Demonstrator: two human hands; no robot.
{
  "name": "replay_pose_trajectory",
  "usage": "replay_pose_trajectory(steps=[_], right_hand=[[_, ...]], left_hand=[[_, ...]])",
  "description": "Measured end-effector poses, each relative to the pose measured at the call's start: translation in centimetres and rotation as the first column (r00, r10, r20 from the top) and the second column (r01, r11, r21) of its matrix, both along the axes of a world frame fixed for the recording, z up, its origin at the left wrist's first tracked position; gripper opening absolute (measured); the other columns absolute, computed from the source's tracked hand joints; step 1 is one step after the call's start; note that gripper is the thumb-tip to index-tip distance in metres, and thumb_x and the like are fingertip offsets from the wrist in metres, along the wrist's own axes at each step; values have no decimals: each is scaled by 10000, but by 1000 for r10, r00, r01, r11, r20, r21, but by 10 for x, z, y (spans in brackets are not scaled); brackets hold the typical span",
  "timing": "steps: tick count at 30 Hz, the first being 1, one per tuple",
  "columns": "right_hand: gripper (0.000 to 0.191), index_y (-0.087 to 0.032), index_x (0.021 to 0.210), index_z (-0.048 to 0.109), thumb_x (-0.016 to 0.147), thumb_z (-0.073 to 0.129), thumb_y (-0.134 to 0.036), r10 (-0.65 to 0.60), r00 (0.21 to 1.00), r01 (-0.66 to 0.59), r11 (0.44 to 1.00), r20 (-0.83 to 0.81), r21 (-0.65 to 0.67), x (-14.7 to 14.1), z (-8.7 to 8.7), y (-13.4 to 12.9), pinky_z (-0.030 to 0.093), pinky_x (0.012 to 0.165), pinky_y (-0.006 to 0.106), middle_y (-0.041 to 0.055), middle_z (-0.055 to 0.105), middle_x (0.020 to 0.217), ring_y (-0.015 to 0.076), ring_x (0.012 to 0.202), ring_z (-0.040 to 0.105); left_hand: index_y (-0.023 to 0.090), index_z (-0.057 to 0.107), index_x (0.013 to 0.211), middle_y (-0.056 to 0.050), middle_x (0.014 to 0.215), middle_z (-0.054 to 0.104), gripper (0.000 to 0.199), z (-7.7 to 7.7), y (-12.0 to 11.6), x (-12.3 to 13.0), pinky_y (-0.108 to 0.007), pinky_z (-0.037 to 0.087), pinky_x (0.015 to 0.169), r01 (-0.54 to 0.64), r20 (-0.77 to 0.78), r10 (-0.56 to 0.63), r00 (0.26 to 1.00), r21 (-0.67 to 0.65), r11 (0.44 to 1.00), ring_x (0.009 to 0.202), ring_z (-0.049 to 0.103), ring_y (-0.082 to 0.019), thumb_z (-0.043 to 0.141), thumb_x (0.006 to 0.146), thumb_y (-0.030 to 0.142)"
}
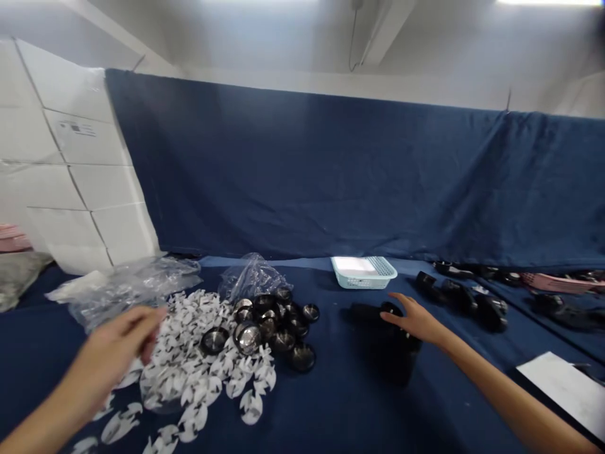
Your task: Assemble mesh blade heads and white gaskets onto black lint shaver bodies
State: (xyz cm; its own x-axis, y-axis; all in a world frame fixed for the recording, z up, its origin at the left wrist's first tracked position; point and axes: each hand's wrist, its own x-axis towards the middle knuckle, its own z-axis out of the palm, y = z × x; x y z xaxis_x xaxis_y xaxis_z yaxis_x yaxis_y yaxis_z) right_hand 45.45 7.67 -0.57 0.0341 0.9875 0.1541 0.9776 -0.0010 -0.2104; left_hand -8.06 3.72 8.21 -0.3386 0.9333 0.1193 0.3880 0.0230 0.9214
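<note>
We logged the left hand loosely open, holding nothing, over white paper cutouts toward the near edge of the desk. The right hand, fingers extended and empty, sat just beside a black cylindrical object, mid-desk, right of dark metal cups.

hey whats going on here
A person stands at a blue cloth-covered table. Their right hand is at a black cylinder, and their left hand, holding nothing, is raised over a heap of white paper cutouts. Small dark bowls sit beside the heap, with a plastic bag and a pale blue basket behind.
</note>
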Motion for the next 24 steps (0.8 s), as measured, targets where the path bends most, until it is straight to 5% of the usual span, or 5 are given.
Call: replay_pose_trajectory(steps=[5,12,18,21,24], right_hand=[[305,-177,1177,591,922,592,-345,74,996,-68,992,51,-110,-6,3,29,526,869,444,79,620,1196,224,1015,628],[234,-165,1092,627,879,643,-258,281,960,-277,952,11,-128,-34,20,20,482,929,462,77,617,1183,235,1066,595],[364,-261,908,706,650,649,-11,634,756,-652,750,-160,-109,-96,61,-44,382,1069,384,6,616,1171,200,1108,580],[339,-286,933,710,707,633,-45,726,615,-781,613,-307,-116,-137,84,-81,456,1018,384,22,616,1195,217,1141,574],[390,-317,966,724,721,643,-25,778,532,-841,530,-335,-105,-167,104,-95,504,977,350,25,639,1186,227,1155,570]], left_hand=[[198,566,625,45,556,511,286,-8,-27,107,-227,337,538,487,-321,-442,837,72,870,533,471,-123,652,822,386],[183,586,677,15,643,549,305,-33,-48,156,-246,336,580,649,-353,-600,718,28,760,621,499,-135,533,911,371],[242,517,1177,-39,947,556,469,-90,-52,160,-247,418,530,663,228,-635,738,-69,746,656,563,-146,553,859,584],[267,437,1305,-107,1115,557,754,-124,-49,170,-304,470,614,844,664,-611,430,-55,534,806,650,-217,488,763,788],[193,570,1208,-139,1116,626,821,-150,-44,181,-418,426,911,864,797,-575,186,146,482,982,625,-267,477,714,841]])
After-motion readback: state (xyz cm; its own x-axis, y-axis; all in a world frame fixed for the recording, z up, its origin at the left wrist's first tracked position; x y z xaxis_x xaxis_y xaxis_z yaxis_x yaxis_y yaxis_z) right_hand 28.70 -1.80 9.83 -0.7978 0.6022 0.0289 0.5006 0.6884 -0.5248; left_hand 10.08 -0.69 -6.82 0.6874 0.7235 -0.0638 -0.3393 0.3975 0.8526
